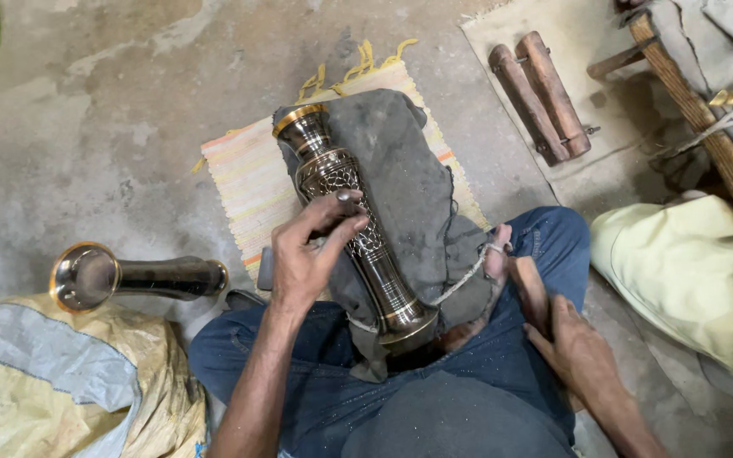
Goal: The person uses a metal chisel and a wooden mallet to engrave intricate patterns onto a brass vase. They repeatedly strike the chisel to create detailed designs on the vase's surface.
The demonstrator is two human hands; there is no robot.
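Note:
A tall dark metal vase (345,199) with gold rims and an engraved lattice band lies tilted on a grey cloth (413,187) across my lap. My left hand (307,254) rests on the vase's middle, fingers pinched around a small dark tool at the engraved band. My right hand (574,348) sits lower right on my jeans, holding a wooden piece (529,288). A cord (468,271) loops around my foot and over the cloth.
A second dark vase (129,276) lies on its side at left above a yellow and grey sack (53,382). A striped mat (248,178) lies under the cloth. Two wooden blocks (540,93) lie upper right. Another person in pale clothing (689,271) sits at right.

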